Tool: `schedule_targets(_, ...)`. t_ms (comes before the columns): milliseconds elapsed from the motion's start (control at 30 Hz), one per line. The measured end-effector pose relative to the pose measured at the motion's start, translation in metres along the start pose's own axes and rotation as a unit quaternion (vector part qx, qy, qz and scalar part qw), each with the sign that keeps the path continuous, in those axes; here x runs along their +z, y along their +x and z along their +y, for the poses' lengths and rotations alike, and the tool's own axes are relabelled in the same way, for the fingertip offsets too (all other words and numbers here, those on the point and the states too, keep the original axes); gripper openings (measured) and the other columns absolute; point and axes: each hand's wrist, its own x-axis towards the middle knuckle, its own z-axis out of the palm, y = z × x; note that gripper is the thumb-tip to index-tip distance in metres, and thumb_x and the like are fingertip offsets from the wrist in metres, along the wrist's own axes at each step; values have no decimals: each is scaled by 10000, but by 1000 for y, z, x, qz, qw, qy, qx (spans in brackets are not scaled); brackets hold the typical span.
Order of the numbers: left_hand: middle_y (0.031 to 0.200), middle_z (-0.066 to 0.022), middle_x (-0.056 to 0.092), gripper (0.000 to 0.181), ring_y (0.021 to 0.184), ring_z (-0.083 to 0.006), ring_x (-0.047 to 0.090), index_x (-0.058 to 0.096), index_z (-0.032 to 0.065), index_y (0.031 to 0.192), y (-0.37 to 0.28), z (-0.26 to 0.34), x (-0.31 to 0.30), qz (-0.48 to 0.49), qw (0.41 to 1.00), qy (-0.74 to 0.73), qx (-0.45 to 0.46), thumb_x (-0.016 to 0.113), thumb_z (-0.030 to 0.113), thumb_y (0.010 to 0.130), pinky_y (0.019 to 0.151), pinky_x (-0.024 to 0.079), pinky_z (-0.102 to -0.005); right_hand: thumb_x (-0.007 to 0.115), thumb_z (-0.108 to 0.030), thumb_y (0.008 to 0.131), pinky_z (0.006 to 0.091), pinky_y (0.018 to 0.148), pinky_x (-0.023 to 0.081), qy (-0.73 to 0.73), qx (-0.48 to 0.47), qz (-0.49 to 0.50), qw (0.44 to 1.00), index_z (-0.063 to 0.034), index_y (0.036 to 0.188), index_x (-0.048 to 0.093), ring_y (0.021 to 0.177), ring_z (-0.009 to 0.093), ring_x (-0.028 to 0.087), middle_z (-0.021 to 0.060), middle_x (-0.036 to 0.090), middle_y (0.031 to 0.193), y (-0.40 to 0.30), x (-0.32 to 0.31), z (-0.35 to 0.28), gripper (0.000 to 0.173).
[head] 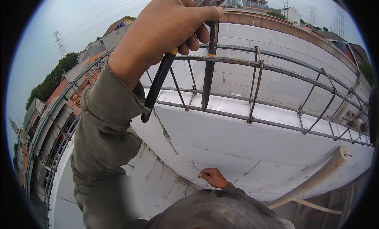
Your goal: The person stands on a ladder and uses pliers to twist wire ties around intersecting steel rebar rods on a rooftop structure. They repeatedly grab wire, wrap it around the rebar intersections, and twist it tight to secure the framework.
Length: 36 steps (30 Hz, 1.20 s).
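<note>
High in the view, my left hand (177, 27) in a grey-green sleeve grips a pair of pincers (209, 80). Their black handles, one with a yellow band, point down and spread apart; the jaws are at the top edge. One handle hangs in front of a steel rebar cage (237, 62), which has tied stirrups and runs along the top of a white block wall (213, 131). Lower down, close to my body, my right hand (213, 178) pinches a thin wire (194, 178) between thumb and fingers.
A second rebar cage (54, 110) bends along the left side. At the lower right a wooden pole (311, 178) leans, a metal rod protruding from its end. Another block wall (284, 57) stands behind the cage. Roofs (53, 122) lie below on the left.
</note>
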Motion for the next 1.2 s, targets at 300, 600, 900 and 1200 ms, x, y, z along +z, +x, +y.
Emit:
schedule_targets(300,506,18,502,423,405,-37,463,740,-26,1074,-33,-6,22,138,975,152,-84,657,386,1031,388,353,-203,646,-229,1021,355,788,535,-26,5,26,999,-12,1029,747,821,200,675,106,756,926,-15,4,12,239)
schedule_targets(600,481,9,467,473,373,-29,419,667,-68,1265,-16,-10,37,95,993,-4,-75,581,356,1076,362,278,-197,624,-239,985,430,849,538,-51,-12,106,993,-32,1001,754,915,328,705,159,754,960,-35,-34,23,246)
schedule_targets(900,594,-29,605,381,483,-52,516,638,-53,1352,-74,-9,67,201,977,60,-27,641,152,1031,447,381,-206,659,-223,982,372,808,550,-9,29,115,993,-14,1031,762,853,253,723,155,763,943,-43,-22,29,239)
schedule_targets(1200,865,-142,690,898,543,-195,638,234,-32,1613,-150,-11,118,228,972,-62,12,757,185,916,479,462,-309,697,-168,974,340,767,542,-5,40,48,998,58,988,748,795,164,687,131,765,863,-40,-7,15,232)
